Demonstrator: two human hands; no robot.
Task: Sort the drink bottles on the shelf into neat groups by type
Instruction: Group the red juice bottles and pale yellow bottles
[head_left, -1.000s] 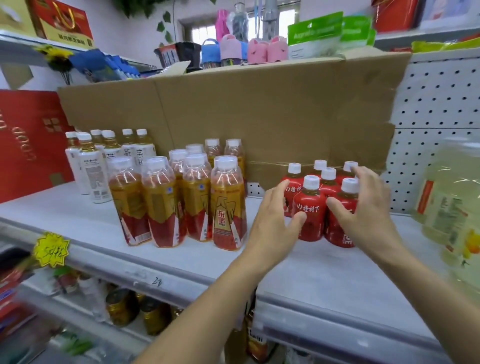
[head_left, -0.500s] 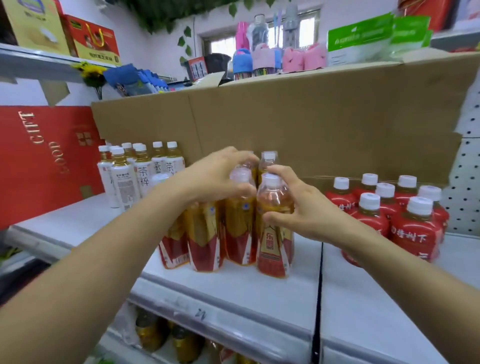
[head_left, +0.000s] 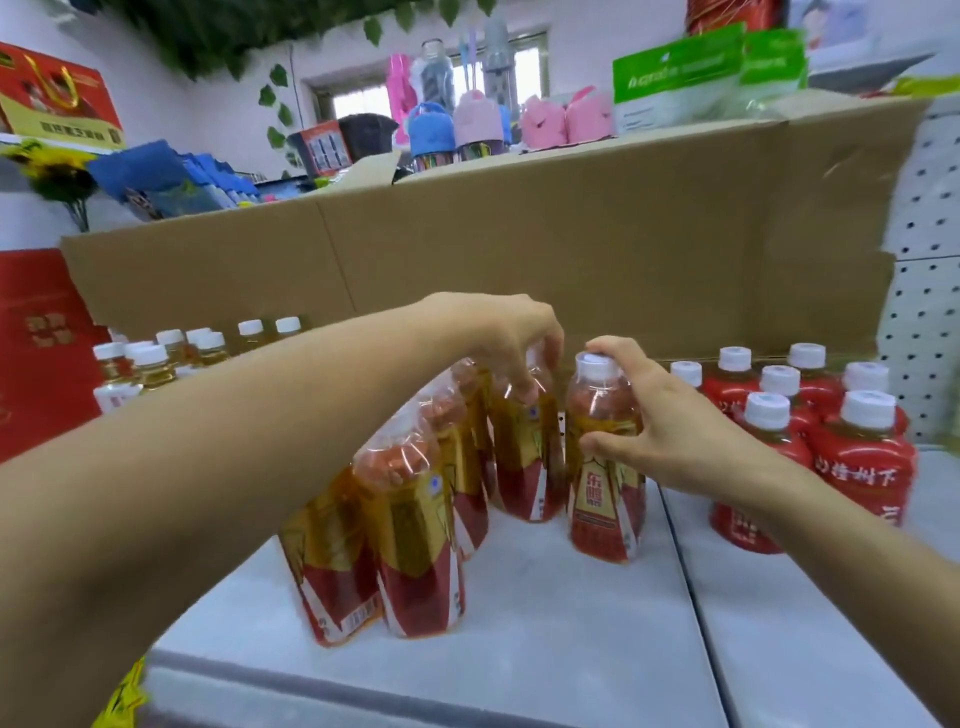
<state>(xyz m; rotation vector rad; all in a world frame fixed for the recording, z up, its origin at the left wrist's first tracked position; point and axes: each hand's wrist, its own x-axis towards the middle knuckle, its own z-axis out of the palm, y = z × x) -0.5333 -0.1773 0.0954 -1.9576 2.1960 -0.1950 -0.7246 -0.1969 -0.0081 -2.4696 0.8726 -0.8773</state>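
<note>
Two bottles are in hand, both with gold-and-red labels and amber drink up to their clear shoulders. The right hand (head_left: 670, 431) has its grip clamped on the nearer bottle (head_left: 605, 483), fingers hooked over the white cap and thumb pressed against the body. This bottle stands upright on the shelf (head_left: 571, 649), just apart from its fellows. The left hand (head_left: 498, 332) comes across from the left, its grip closed down around the top of the second bottle (head_left: 524, 457), whose cap is mostly hidden under the fingers.

The other gold-and-red bottles (head_left: 415, 545) stand packed together beneath the left forearm, in a line running toward the shelf's front edge.

To the right, past a seam in the shelf, a tight cluster of red-wrapped bottles (head_left: 857, 462) stands with white caps, amber showing at the necks. At the back left sit pale-labelled bottles (head_left: 150, 364) holding a lighter yellow drink.

A cardboard sheet (head_left: 519, 249) stands behind all three groups, with white pegboard (head_left: 924, 312) at the right and a red box (head_left: 36, 338) at the left.
</note>
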